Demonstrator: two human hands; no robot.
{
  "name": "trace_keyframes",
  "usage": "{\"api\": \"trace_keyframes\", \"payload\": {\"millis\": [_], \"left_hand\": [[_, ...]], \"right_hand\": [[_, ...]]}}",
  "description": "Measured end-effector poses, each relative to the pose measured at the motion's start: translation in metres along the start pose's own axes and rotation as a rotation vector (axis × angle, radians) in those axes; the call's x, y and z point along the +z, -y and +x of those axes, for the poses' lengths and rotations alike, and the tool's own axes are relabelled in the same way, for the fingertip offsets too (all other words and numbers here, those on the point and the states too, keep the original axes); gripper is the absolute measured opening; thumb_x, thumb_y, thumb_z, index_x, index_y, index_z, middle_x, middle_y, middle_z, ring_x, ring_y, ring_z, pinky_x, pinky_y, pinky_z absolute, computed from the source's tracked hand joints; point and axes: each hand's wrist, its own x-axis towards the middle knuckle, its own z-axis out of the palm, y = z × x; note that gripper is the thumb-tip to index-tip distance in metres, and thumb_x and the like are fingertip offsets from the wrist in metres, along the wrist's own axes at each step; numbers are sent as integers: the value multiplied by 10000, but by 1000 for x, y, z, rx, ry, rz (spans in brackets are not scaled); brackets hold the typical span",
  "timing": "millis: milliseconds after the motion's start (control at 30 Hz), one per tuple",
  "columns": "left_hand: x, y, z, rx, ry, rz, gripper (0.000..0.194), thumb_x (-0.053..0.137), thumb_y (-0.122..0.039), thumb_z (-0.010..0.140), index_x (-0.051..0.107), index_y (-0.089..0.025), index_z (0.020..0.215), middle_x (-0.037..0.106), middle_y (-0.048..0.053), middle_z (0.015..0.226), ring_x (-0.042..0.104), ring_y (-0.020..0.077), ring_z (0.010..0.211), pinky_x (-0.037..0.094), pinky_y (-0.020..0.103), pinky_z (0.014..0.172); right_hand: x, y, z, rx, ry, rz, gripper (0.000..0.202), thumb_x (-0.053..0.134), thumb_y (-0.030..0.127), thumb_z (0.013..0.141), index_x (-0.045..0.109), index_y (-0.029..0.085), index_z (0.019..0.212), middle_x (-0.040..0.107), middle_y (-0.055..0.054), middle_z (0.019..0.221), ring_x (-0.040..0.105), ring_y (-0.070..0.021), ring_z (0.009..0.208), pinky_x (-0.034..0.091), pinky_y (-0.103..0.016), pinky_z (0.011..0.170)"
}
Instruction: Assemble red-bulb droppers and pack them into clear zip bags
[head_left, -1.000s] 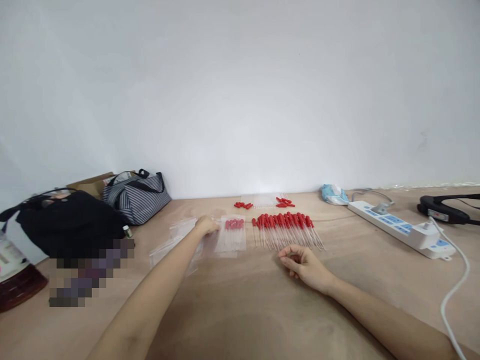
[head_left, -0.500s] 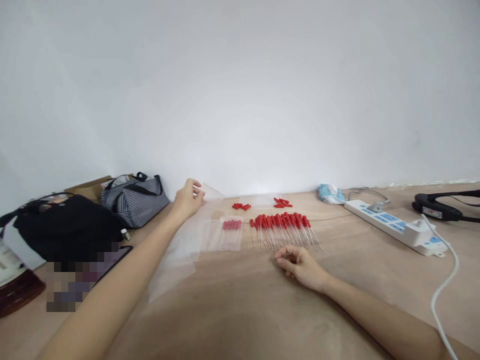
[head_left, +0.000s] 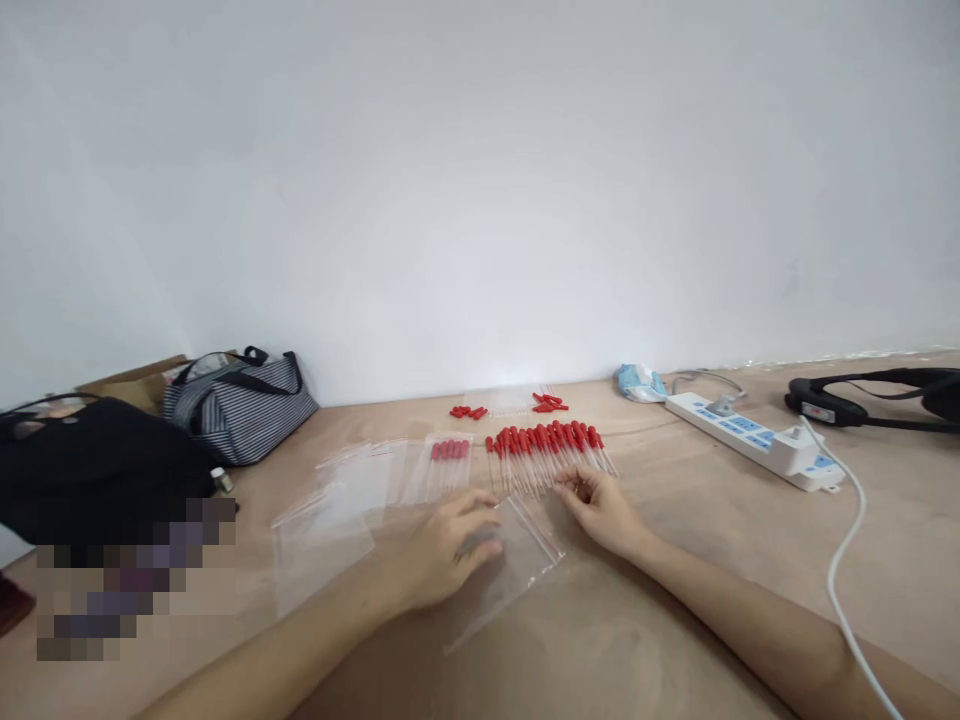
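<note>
1. Surface (head_left: 660, 650): clear bag (head_left: 517, 575) over it, near red-topped sticks (head_left: 553, 437).
2. Bag: prob. best taken by zip edge (head_left: 541, 532), w/o creasing.
3. L hand (head_left: 450, 548): at bag; can't tell if pinching it.
4. R hand (head_left: 601, 508): curled; grip also unclear.

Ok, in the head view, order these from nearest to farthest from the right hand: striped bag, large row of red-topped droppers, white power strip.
1. Red-topped droppers: just beyond the right hand, slightly to its left.
2. White power strip: to the hand's right and farther back.
3. Striped bag: well off to the left, near the wall.
</note>
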Motion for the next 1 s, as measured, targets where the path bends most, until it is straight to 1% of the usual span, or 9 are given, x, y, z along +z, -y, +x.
{"api": "trace_keyframes", "payload": {"millis": [67,167,333,433,500,600,733,867,1000], "left_hand": [[0,-3,-20,-19,143,29,368,479,-337,820,479,-299,1186,389,45,1321,329,263,1208,263,445,993],[1,-2,-33,1,267,31,443,432,-398,840,350,-340,1272,279,11,1387,215,273,1267,161,493,1025],[1,1,-28,32,319,29,440,446,-414,827,373,-348,1257,278,17,1386,210,280,1268,143,512,1021],[2,2,-29,54,259,3,423,497,-386,797,445,-331,1213,364,41,1341,295,281,1228,216,492,1002],[4,3,-31,49,201,-26,390,533,-351,768,514,-298,1154,448,64,1253,398,262,1149,311,439,964],[6,3,-32,57,162,-61,349,545,-299,748,560,-269,1095,520,70,1123,486,227,1033,386,373,908],[3,5,-32,66,211,-68,365,496,-236,774,532,-294,1133,503,41,1195,431,232,1121,281,415,998],[1,6,-30,74,254,-104,422,457,-174,787,480,-328,1179,474,3,1255,371,221,1189,166,456,1042],[4,6,-27,-15,225,-102,428,504,-266,782,456,-326,1203,366,13,1341,260,266,1249,187,484,1025]], "right_hand": [[-9,0,17,-97,-57,-213,154,479,282,735,586,171,732,573,-19,636,501,-132,578,384,-250,557],[-15,1,51,-143,-133,-524,180,462,252,753,628,184,770,615,-58,767,518,-185,774,367,-292,708],[0,-4,92,-69,-129,-786,280,468,364,773,639,211,934,570,-100,1022,443,-247,968,306,-372,787],[10,-10,98,-51,-70,-823,271,463,399,774,653,229,868,538,-94,1074,403,-267,1014,274,-417,795],[13,-12,99,-36,-72,-768,228,489,371,760,655,216,785,532,-93,1068,388,-271,1027,255,-436,810],[12,-11,102,1,-119,-466,150,562,322,700,612,181,701,541,-99,1020,397,-266,1019,267,-436,818],[-2,-1,99,-9,-71,-148,214,488,376,742,516,166,770,583,-47,783,523,-158,768,381,-308,687],[-22,7,65,34,-135,244,377,472,542,706,436,183,816,539,24,629,488,-99,537,370,-231,519],[-27,3,19,170,-263,427,444,558,567,629,426,196,834,513,48,596,431,-77,444,331,-213,445]]}}
